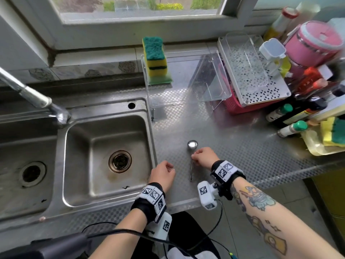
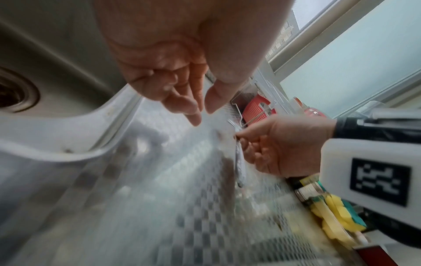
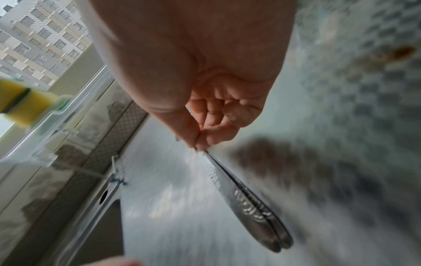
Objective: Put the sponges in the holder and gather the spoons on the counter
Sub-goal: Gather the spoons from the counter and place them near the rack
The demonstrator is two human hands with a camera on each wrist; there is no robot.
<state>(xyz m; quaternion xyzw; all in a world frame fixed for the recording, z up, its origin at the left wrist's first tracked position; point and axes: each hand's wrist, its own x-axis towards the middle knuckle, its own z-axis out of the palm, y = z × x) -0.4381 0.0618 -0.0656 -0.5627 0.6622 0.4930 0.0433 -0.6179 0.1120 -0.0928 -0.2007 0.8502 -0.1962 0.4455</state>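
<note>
Two metal spoons (image 1: 192,146) lie stacked on the steel counter (image 1: 242,139), bowls away from me. My right hand (image 1: 193,156) pinches their necks between thumb and forefinger; in the right wrist view the patterned handles (image 3: 250,203) run out below the pinch (image 3: 197,144). My left hand (image 1: 170,168) hovers just left of the spoons, fingers loosely curled and holding nothing (image 2: 201,109). Three yellow-and-green sponges (image 1: 155,58) stand stacked at the left end of the clear plastic holder (image 1: 220,90). Another sponge (image 1: 334,131) lies in a yellow tray at the right edge.
A double sink (image 1: 104,154) with a tap (image 1: 37,98) fills the left. Behind the holder stand a white perforated drainer (image 1: 261,94) on a pink basket, a pink pot (image 1: 315,40) and several bottles (image 1: 291,128). The counter's front edge is close to my wrists.
</note>
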